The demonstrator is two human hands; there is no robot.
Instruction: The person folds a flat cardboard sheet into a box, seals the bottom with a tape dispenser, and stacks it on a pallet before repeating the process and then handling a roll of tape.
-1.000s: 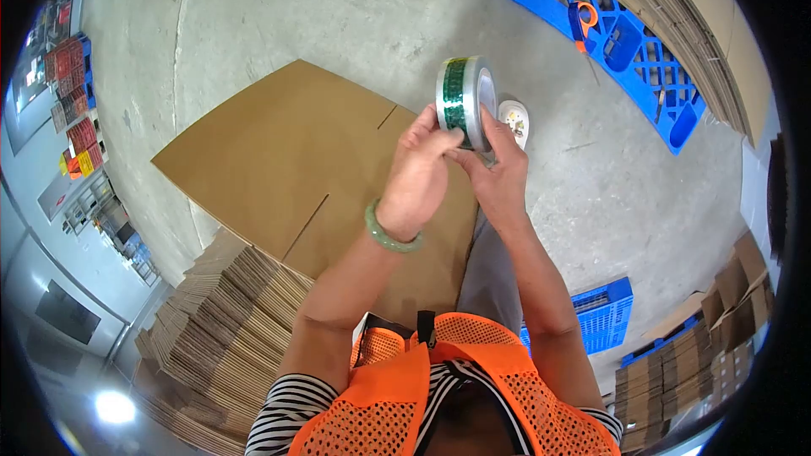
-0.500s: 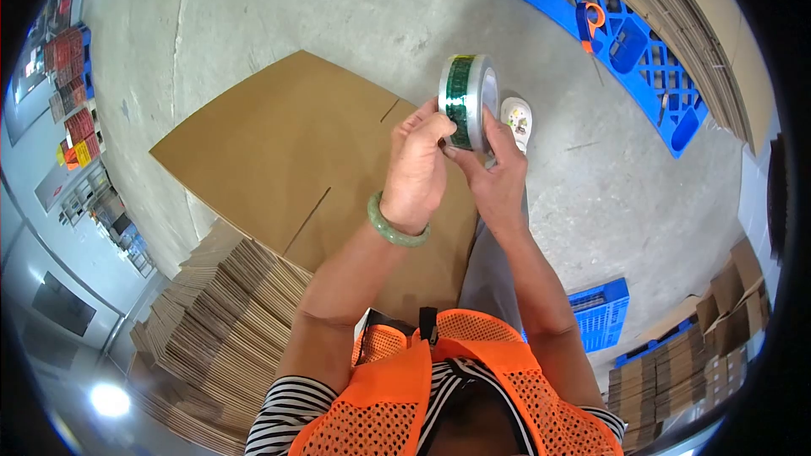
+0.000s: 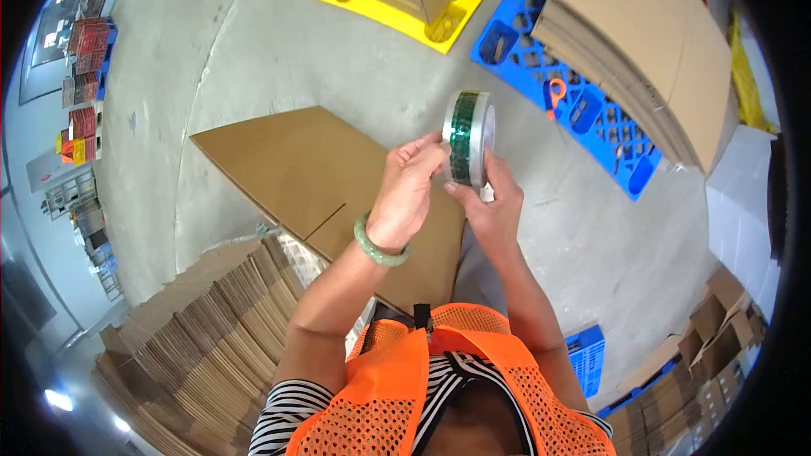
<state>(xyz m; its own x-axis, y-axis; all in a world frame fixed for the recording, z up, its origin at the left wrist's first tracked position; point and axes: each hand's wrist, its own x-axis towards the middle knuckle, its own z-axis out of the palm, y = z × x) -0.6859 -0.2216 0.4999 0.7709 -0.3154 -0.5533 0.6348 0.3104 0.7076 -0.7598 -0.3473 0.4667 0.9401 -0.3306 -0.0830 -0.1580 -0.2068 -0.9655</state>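
A wide roll of green and silver packing tape [image 3: 461, 139] is held upright in front of me, above a flat sheet of brown cardboard [image 3: 296, 160]. My right hand [image 3: 496, 207] grips the roll from its right side and lower edge. On the left, my left hand [image 3: 407, 190], with a green bangle on its wrist, is closed with its fingertips against the roll's outer face. Whether those fingers pinch a loose tape end cannot be made out. The cardboard sheet leans close to my legs and has a slot cut in it.
Stacked flat cartons [image 3: 211, 321] stand at lower left. A blue pallet [image 3: 583, 110] at upper right carries more cardboard [image 3: 650, 42] and an orange-handled tool [image 3: 554, 95]. A yellow pallet [image 3: 355, 7] holds a box ahead. Another blue pallet [image 3: 585, 359] lies at lower right.
The view has tilted up, bringing more of the yellow pallet and stacked cardboard in. My left fingers have shifted slightly on the roll, and my right hand still grips it.
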